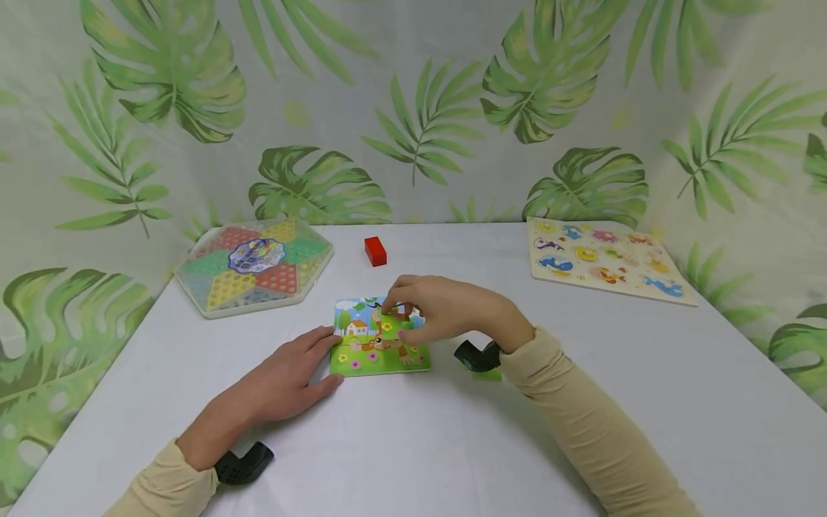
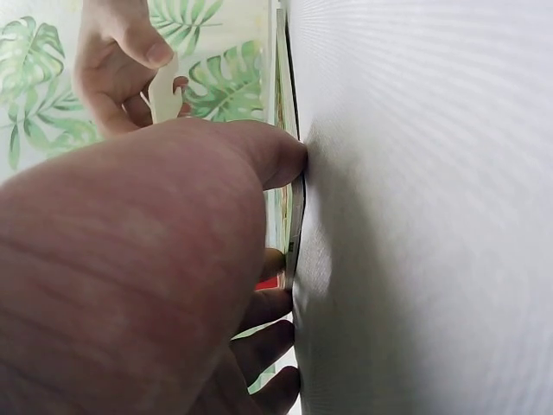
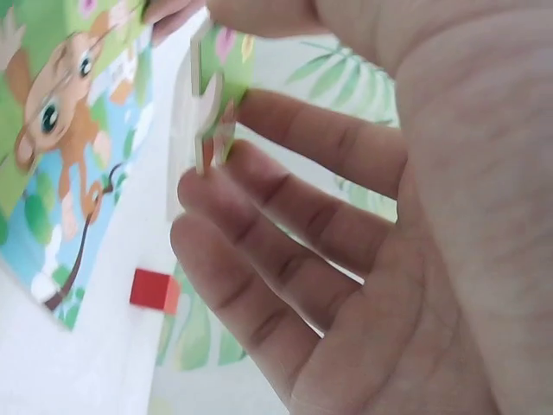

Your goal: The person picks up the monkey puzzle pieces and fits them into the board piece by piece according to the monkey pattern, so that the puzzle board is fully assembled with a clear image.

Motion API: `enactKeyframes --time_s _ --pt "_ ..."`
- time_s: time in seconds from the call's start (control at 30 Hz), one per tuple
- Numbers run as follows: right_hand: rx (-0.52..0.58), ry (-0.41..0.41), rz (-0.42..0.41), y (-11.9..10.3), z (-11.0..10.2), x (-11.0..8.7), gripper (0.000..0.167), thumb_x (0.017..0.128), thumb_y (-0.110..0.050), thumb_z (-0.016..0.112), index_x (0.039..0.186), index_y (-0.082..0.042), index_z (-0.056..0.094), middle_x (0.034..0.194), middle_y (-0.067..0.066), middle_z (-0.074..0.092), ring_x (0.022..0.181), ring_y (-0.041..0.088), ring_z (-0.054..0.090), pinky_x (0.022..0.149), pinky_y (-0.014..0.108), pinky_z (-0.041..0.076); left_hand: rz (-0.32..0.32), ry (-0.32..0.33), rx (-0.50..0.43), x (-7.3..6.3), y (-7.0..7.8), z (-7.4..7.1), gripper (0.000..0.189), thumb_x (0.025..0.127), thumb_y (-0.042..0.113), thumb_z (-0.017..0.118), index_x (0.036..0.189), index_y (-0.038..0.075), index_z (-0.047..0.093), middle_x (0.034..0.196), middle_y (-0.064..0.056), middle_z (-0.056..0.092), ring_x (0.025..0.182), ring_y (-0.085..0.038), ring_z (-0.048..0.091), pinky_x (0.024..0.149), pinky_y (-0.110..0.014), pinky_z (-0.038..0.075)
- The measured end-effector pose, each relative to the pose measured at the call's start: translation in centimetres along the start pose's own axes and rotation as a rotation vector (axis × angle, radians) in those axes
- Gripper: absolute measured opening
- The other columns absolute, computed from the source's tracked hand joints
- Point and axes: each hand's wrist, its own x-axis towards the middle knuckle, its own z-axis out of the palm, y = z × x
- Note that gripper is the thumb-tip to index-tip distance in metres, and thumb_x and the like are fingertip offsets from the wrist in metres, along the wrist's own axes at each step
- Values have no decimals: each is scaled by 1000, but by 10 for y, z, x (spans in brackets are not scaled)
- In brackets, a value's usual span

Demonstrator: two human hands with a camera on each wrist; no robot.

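Note:
A cardboard picture puzzle (image 1: 381,365) with a monkey, a house and flowers lies flat on the table. My left hand (image 1: 287,377) rests beside it, fingertips at its left edge and thumb by its lower left corner. Above the puzzle's right part, my right hand (image 1: 442,309) pinches a loose puzzle piece (image 3: 232,65) between thumb and fingers. That piece is held raised off the board, its pale edge facing the camera in the left wrist view. Another green puzzle piece (image 1: 487,375) lies on the table, partly hidden under the right wrist's black camera.
A red block (image 1: 375,251) stands behind the puzzle. At the back left lies a hexagonal Chinese checkers board (image 1: 255,269). A wooden board with sea animal pictures (image 1: 601,258) lies at the back right. Leaf-patterned cloth hangs behind the white table (image 1: 400,452).

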Motion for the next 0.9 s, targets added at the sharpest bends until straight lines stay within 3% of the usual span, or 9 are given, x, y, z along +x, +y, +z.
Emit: enactKeyframes --time_s 0.27,0.67,0.9 --pt "-19 13 48 -2 16 3 37 94 -28 71 129 -19 67 126 -6 62 105 12 65 89 27 55 1 -5 10 1 -2 1 67 102 40 63 154 2 43 161 -19 39 147 -41 40 117 -58 37" --pt "-74 127 -102 -2 42 13 22 90 -17 69 111 -15 74 116 -5 67 98 14 64 85 23 52 32 25 18 0 -3 2 64 102 38 63 152 2 45 159 -19 41 145 -41 43 116 -58 39" --pt "-114 134 -106 -7 54 20 21 92 -19 71 112 -14 75 122 -2 68 102 12 63 90 22 52 37 24 22 0 -3 1 64 102 38 63 152 2 46 159 -19 42 144 -41 44 115 -58 40"
